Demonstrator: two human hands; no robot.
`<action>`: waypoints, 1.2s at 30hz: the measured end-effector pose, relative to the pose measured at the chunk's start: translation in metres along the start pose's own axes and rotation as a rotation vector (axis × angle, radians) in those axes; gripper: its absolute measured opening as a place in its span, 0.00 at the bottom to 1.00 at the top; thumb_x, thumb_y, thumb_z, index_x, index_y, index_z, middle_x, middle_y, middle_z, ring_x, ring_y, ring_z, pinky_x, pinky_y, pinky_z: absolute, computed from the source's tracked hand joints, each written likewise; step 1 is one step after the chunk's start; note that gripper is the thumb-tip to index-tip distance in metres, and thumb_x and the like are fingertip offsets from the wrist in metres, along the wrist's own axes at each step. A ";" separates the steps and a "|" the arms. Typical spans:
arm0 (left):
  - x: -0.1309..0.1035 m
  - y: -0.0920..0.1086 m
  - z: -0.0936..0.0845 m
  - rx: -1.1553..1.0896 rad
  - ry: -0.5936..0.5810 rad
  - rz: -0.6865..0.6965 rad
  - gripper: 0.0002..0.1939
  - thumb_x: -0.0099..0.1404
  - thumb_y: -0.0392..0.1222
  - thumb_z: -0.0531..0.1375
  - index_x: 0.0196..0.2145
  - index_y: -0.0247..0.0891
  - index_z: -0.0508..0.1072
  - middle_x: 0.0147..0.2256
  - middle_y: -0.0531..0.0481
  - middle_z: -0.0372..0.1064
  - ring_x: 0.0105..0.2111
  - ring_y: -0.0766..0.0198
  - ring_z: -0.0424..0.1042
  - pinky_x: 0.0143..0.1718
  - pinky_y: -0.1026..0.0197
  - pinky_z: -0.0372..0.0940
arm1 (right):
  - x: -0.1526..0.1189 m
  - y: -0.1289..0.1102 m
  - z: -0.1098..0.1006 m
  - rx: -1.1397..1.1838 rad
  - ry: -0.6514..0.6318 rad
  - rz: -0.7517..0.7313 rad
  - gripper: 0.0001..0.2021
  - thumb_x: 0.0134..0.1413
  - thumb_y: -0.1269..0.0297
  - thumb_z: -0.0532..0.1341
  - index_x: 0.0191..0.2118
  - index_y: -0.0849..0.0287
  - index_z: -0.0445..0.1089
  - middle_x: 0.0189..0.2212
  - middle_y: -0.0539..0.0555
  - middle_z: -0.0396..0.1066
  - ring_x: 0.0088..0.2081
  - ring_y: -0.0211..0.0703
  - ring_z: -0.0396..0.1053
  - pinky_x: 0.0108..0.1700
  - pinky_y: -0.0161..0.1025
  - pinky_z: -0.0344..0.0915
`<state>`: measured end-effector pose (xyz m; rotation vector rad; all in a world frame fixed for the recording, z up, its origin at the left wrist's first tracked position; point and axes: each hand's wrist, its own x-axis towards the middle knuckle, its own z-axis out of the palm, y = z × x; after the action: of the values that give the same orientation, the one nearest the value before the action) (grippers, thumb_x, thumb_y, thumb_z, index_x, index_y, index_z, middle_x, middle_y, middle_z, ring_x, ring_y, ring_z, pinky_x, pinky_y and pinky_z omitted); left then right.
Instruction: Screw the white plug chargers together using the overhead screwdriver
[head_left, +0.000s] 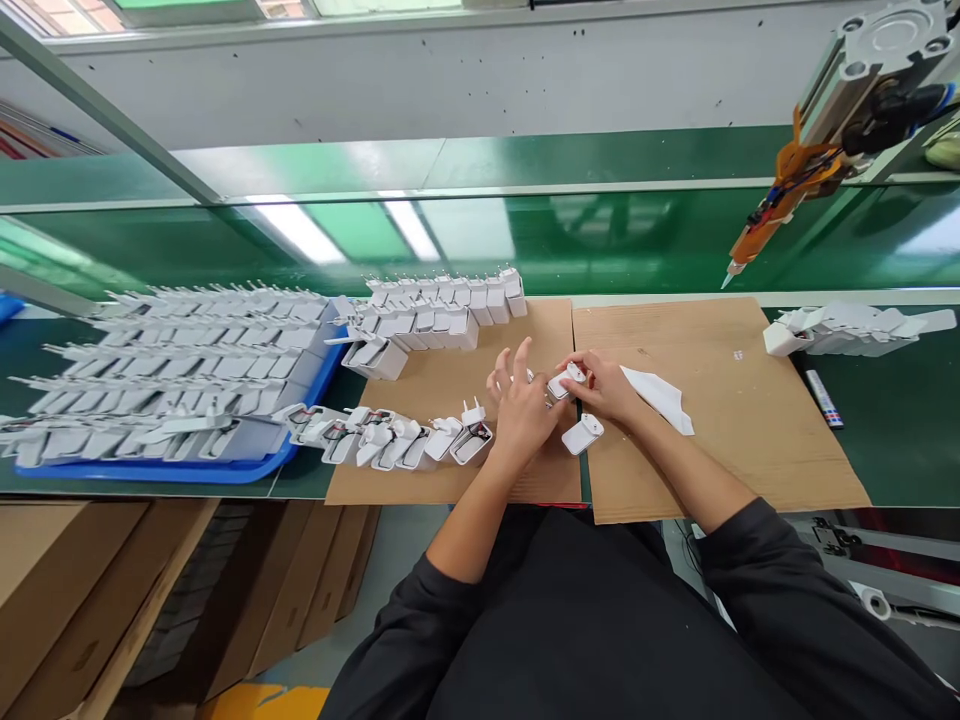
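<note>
Over the cardboard my right hand [604,386] is closed, pinching a small white plug-in charger [567,380] between thumb and fingers. My left hand [520,408] meets the left end of that charger with its thumb side. Its other fingers are raised and curved, and a bit of white shows among them; the exact grip is partly hidden. Just below the right hand, a second white charger piece [583,434] lies on the cardboard. To the left of my left hand, a row of open white housings [409,440] holds loose plug parts.
A blue tray [247,470] full of white chargers stands at the left. More rows of chargers [435,315] are behind the left hand. White paper [660,398], a marker [823,398] and stacked white parts [859,330] lie to the right. An orange-holder dispenser [769,225] hangs above.
</note>
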<state>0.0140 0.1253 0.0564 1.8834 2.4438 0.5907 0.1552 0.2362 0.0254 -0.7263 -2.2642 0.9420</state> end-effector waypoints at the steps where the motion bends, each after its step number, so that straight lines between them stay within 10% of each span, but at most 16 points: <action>1: 0.000 0.000 0.000 -0.004 0.003 0.005 0.14 0.63 0.51 0.63 0.40 0.41 0.79 0.70 0.45 0.47 0.68 0.35 0.45 0.62 0.33 0.53 | 0.000 -0.001 -0.001 -0.002 -0.011 0.005 0.16 0.60 0.51 0.61 0.47 0.55 0.70 0.38 0.53 0.71 0.34 0.40 0.67 0.40 0.37 0.63; 20: -0.002 0.001 0.001 -0.023 0.016 0.009 0.12 0.64 0.50 0.63 0.42 0.42 0.78 0.70 0.42 0.47 0.69 0.37 0.45 0.63 0.34 0.51 | 0.014 -0.020 -0.021 -0.155 -0.262 0.119 0.14 0.60 0.54 0.59 0.48 0.54 0.73 0.32 0.50 0.73 0.31 0.39 0.66 0.35 0.35 0.57; 27: -0.036 -0.011 -0.018 -0.153 0.071 0.094 0.38 0.58 0.52 0.69 0.61 0.40 0.62 0.71 0.31 0.37 0.69 0.38 0.43 0.64 0.36 0.52 | 0.006 -0.018 -0.021 -0.064 -0.231 0.101 0.16 0.59 0.54 0.58 0.47 0.56 0.73 0.33 0.51 0.74 0.29 0.38 0.64 0.35 0.36 0.59; 36: -0.074 -0.028 -0.009 -0.031 0.187 -0.068 0.16 0.63 0.49 0.66 0.45 0.38 0.74 0.66 0.32 0.52 0.66 0.38 0.51 0.63 0.36 0.55 | 0.017 -0.032 -0.052 -0.115 -0.392 0.054 0.25 0.56 0.46 0.61 0.55 0.53 0.70 0.48 0.55 0.75 0.40 0.46 0.69 0.40 0.40 0.64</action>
<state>0.0065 0.0473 0.0394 1.8018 2.5805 0.8321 0.1707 0.2513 0.0850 -0.7040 -2.6696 1.0615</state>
